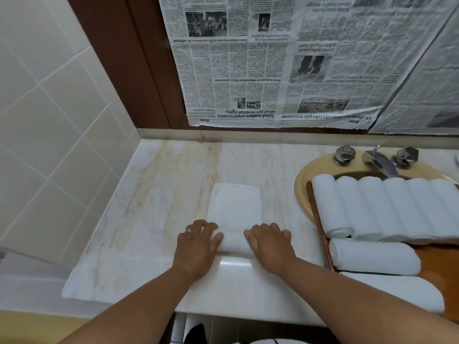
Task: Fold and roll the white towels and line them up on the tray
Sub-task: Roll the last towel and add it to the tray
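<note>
White towel (234, 209) half rolled on the bench (154, 194).
The left hand (198, 240) and right hand (269, 242) lie palm-down and apart, pressing the ends of its rolled near edge; the far part lies flat. Rolled towels (387, 209) line the tray (439, 261) at right.

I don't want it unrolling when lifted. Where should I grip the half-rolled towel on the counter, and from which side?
Probably the rolled part of the towel, from above, near its two ends where the left hand and right hand rest. It lies crosswise with its flat tail extending away, so wrapping over the far side pins the loose layer.
</note>
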